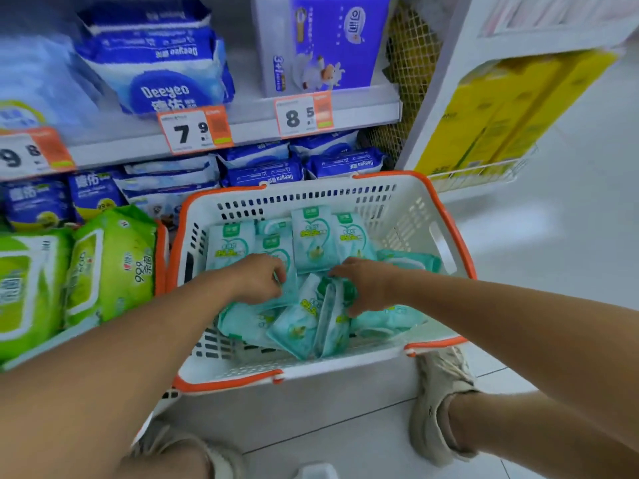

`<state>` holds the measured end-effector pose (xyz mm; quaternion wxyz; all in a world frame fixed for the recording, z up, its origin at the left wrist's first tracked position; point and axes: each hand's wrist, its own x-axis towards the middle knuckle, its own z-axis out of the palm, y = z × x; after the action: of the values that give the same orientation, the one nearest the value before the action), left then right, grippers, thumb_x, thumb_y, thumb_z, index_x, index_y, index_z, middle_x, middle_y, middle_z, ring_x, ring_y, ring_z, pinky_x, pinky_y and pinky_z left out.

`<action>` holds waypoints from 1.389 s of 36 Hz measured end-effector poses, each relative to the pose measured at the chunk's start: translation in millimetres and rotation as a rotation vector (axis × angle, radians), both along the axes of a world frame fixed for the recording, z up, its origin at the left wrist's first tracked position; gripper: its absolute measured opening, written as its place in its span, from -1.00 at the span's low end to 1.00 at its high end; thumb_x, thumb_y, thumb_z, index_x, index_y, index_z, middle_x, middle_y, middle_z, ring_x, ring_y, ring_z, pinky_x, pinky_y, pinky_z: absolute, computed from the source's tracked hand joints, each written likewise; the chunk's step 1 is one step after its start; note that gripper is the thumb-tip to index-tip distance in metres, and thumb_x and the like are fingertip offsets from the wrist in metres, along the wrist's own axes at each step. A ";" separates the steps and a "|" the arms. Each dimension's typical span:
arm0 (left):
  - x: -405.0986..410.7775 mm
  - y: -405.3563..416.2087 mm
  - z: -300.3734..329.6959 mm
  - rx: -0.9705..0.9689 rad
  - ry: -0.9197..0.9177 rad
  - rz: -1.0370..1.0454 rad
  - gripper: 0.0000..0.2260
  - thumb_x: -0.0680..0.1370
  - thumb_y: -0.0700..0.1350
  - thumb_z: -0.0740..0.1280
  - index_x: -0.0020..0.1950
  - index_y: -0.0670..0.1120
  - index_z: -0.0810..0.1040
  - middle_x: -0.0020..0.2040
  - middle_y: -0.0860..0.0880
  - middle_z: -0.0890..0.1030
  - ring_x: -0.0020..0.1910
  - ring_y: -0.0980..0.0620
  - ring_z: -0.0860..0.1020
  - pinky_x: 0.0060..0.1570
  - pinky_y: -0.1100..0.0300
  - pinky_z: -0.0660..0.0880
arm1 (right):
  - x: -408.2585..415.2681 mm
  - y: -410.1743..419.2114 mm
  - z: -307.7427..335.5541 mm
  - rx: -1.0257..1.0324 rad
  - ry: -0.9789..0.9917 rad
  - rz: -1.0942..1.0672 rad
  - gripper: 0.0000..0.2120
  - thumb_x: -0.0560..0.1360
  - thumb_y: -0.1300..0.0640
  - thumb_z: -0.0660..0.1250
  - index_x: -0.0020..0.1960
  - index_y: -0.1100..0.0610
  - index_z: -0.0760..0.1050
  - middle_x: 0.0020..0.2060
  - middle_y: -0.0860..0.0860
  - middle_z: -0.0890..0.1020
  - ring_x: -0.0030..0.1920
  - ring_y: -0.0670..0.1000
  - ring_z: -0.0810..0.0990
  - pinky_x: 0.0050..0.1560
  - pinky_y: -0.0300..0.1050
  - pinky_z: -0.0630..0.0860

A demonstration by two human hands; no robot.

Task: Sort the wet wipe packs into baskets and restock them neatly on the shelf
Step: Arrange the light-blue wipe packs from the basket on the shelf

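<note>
A white basket with an orange rim (pixel 446 216) sits on the floor in front of the shelf. Inside it lie several small teal wet wipe packs (pixel 313 236), some standing along the back, others loose in a heap at the front. My left hand (pixel 257 280) reaches into the basket and its curled fingers grip a teal pack. My right hand (pixel 368 286) is beside it over the heap, fingers curled round another teal pack (pixel 328 305) that stands on edge.
The shelf (pixel 145 146) on the left holds large green wipe packs (pixel 110 264) and blue Deeyeo packs (pixel 262 167), with price tags above. A yellow boxed display (pixel 511 112) stands on the right. My shoes (pixel 442 402) flank the basket on the tiled floor.
</note>
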<state>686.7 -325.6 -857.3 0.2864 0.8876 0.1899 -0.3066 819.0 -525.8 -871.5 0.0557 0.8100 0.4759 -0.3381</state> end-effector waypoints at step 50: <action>-24.7 -16.8 252.1 -1.082 -0.737 0.798 -0.48 0.29 -0.04 0.59 0.20 -0.19 0.64 0.12 -0.22 0.67 0.10 -0.19 0.66 0.11 -0.13 0.60 | -6.8 58.8 312.2 1.087 1.227 -0.739 -0.44 0.45 -0.25 0.38 0.33 0.05 0.55 0.17 0.10 0.68 0.18 0.13 0.66 0.23 0.11 0.55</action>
<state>662.0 -342.4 -605.2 0.8147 0.5329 0.2119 0.0855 812.2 -467.0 -559.3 -0.7115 0.5031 0.2254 -0.4357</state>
